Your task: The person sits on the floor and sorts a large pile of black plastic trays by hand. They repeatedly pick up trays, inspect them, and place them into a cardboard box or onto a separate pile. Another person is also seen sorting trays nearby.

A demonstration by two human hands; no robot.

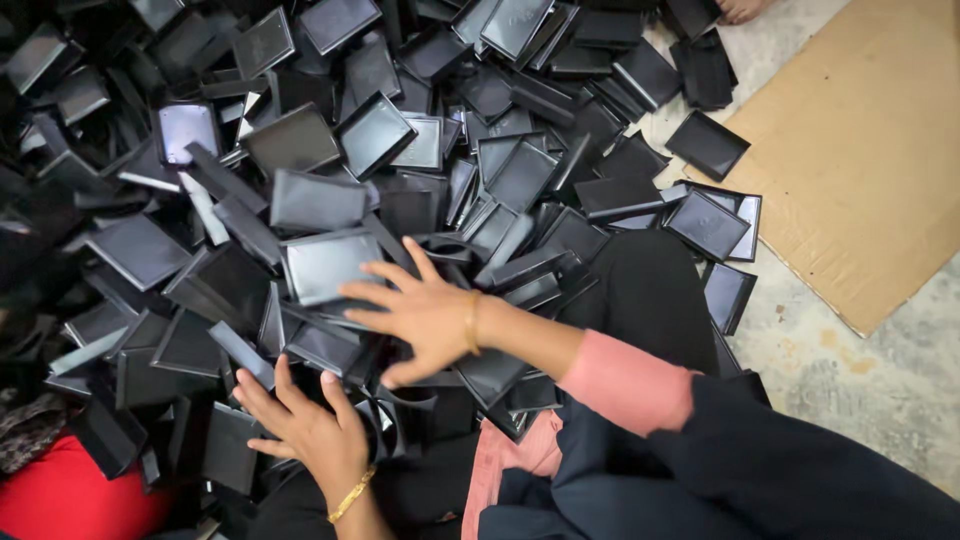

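Spreading hands point(420, 312), black trays point(320, 265), heaped

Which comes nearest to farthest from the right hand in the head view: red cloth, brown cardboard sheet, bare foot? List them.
From the right hand:
1. Red cloth, lower left corner.
2. Brown cardboard sheet, flat on the floor at right.
3. Bare foot, top edge, only partly in view.

Both hands spread over a heap of black trays on the floor.

Right hand point(425, 312) hovers open-fingered above a shallow black tray point(325, 265); left hand point(305, 425) rests fingers splayed on the pile of black trays point(400, 150). Gold bangles on both wrists, pink sleeve point(630, 380) showing, cardboard sheet point(870, 150) lying off to the right.
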